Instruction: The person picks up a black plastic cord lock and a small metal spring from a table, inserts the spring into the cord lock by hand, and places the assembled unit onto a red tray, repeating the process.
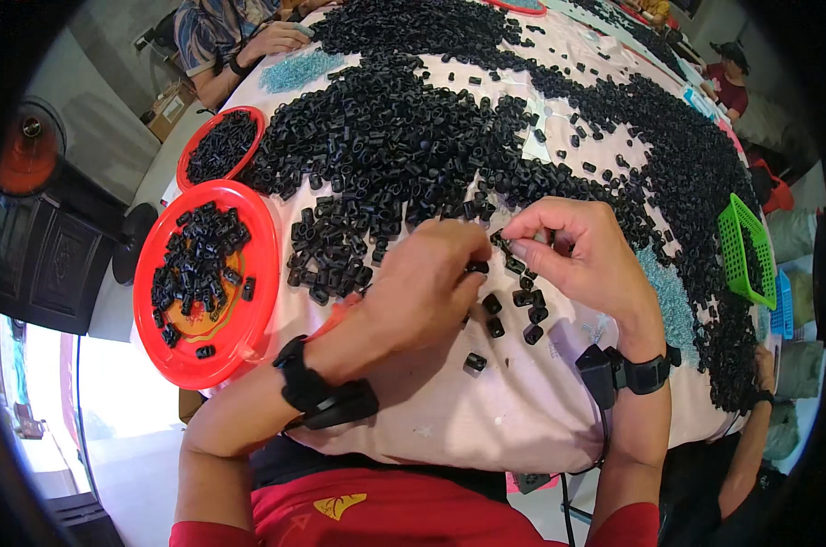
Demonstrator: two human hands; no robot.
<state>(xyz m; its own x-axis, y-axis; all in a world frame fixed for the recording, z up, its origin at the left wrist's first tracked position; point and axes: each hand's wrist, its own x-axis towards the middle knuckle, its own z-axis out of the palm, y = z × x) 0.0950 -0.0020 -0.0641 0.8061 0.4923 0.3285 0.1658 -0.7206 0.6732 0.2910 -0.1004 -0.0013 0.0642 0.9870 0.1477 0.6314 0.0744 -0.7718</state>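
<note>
Small black parts are held in two red trays (258, 273) left of the bench's black heap (413, 137), below which one small black hollow part (498, 240) is pinched by the right hand (581, 255), the left hand (431, 287) curled beside it.

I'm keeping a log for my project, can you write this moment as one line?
left hand: touching small black parts | right hand: pinching black part | red tray: left

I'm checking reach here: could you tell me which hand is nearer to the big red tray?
Left. The left hand lies just right of the red tray; the right hand is farther right, beyond it.
</note>
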